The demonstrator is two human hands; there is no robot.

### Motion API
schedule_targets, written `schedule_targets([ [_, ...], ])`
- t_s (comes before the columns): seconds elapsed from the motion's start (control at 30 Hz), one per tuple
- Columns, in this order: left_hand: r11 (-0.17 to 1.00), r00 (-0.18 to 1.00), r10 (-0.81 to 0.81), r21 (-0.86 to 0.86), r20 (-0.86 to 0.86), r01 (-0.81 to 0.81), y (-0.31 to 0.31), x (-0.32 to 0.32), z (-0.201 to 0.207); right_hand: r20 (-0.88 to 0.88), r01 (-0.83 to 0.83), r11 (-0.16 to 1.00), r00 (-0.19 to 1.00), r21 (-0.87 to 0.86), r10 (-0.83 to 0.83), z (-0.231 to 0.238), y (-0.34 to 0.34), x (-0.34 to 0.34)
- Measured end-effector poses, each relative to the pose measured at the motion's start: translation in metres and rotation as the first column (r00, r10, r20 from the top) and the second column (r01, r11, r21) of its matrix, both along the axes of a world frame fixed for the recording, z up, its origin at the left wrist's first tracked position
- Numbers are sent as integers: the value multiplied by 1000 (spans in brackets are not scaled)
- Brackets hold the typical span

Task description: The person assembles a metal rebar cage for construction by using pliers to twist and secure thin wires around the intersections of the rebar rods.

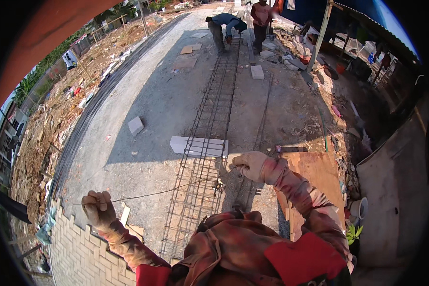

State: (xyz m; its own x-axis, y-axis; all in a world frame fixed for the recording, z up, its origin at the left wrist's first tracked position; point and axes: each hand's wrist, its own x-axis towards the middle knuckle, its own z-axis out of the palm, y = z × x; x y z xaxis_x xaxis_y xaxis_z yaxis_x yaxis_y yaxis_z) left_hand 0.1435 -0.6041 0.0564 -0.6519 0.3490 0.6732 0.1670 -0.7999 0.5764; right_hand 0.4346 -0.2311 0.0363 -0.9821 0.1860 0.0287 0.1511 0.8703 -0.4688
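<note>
A long rebar cage [214, 107] of thin dark bars and square ties stretches away from me. My left hand [98, 208], in a dusty glove, is closed in a fist to the left of the cage, gripping a thin dark wire [145, 195]. The wire runs rightward to the cage's near part; a short end pokes out left of the fist. Above the cage's right side is my right hand [254, 167], also gloved, with fingers curled together. What it holds, if anything, cannot be made out. A white block [178, 144] lies crosswise under the cage.
A co-worker [225, 24] bends over the cage's far end; another person [261, 21] stands beside it. Plywood [314, 171] lies at my right, brick paving [81, 252] at near left. Loose blocks [136, 126] dot the ground. A wooden post [321, 38] holds up a roof.
</note>
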Motion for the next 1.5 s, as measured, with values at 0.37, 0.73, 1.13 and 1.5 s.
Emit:
schedule_targets([
  [0.37, 949, 952, -295, 147, 88, 280, -34, -6, -17, -186, -135, 635, 982, -760, -14, 34, 10, 12],
  [0.73, 930, 831, 339, -26, 441, -366, -89, -25, -53, -302, -555, 359, 771, -751, 561, 57, -50, -2],
  [1.13, 913, 807, 350, 20, 475, -408, -156, 20, -101, 99, -211, 492, 842, -845, 531, -65, -66, -22],
  [1.5, 554, 512, 830, -450, 223, -701, -223, 105, -68, 176, -11, 350, 850, -937, 497, -58, -70, -71],
])
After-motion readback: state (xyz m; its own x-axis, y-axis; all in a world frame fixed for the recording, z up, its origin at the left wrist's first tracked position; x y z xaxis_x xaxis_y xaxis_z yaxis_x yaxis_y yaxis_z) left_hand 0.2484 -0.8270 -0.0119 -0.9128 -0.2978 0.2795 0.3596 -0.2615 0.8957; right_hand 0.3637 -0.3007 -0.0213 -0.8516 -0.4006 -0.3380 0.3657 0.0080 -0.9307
